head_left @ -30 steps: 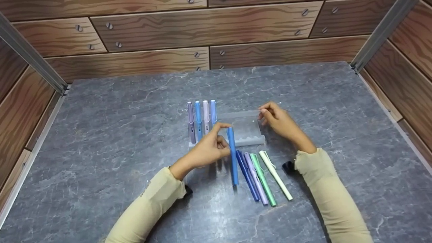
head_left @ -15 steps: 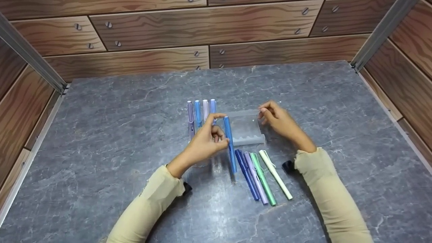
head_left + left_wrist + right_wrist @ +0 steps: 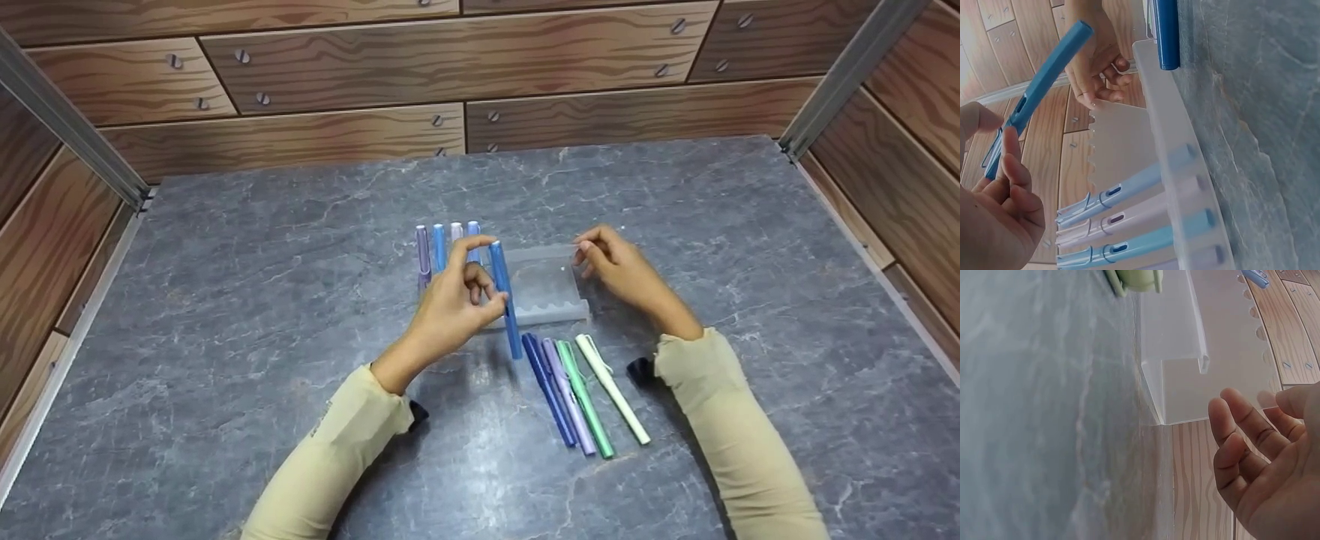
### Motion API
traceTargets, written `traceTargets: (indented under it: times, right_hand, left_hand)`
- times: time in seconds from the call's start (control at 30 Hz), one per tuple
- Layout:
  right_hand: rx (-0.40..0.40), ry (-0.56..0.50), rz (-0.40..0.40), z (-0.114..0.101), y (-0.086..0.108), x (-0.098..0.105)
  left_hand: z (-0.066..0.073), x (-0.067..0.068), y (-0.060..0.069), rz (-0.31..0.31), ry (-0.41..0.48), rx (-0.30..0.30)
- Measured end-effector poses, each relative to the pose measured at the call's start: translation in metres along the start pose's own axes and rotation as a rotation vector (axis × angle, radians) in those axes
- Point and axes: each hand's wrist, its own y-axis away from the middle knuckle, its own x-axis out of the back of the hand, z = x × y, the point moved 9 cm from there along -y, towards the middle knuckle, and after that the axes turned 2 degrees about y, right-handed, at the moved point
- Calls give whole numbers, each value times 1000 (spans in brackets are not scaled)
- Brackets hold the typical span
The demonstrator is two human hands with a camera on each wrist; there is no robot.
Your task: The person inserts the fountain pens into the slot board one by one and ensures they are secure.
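My left hand [image 3: 448, 304] pinches a blue fountain pen [image 3: 504, 296] between thumb and fingers, index finger at its upper end. The pen is held raised and tilted over the near edge of a clear pen stand [image 3: 547, 281]. In the left wrist view the pen [image 3: 1044, 79] shows its clip near the thumb. My right hand [image 3: 619, 266] pinches the stand's far right corner; the right wrist view shows thumb and fingertip at that corner, the other fingers loosely bent. On the stand's left side lie several pens: purple [image 3: 422, 247], blue [image 3: 439, 244], pink [image 3: 457, 231] and periwinkle [image 3: 473, 231], partly hidden by my left hand.
In front of the stand lie loose pens: dark blue [image 3: 550, 391], lilac [image 3: 568, 397], green [image 3: 586, 401] and pale green [image 3: 615, 390]. All is on a grey marbled table [image 3: 247, 315], with wood-patterned panels [image 3: 465, 60] behind and at both sides.
My left hand has moved away from me and slightly left, carrying the blue fountain pen from beside the loose pens to the stand's near edge. The right hand stays at the corner.
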Motion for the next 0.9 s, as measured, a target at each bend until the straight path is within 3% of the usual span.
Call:
traceTargets:
  times: [0.3,0.6,0.83,0.9]
  right_hand:
    - [-4,0,-2,2,0,2]
    - [1,-9,-5,0,-1,1]
    - [-9,-11,-21,-32,11,3]
    - [-9,-14,-16,-26,9,2]
  left_hand:
    - [12,12,-5,117,-175,-65]
    - [20,21,-9,172,-290,-111]
    - [16,28,-12,220,-355,-133]
    - [16,30,-13,240,-372,-138]
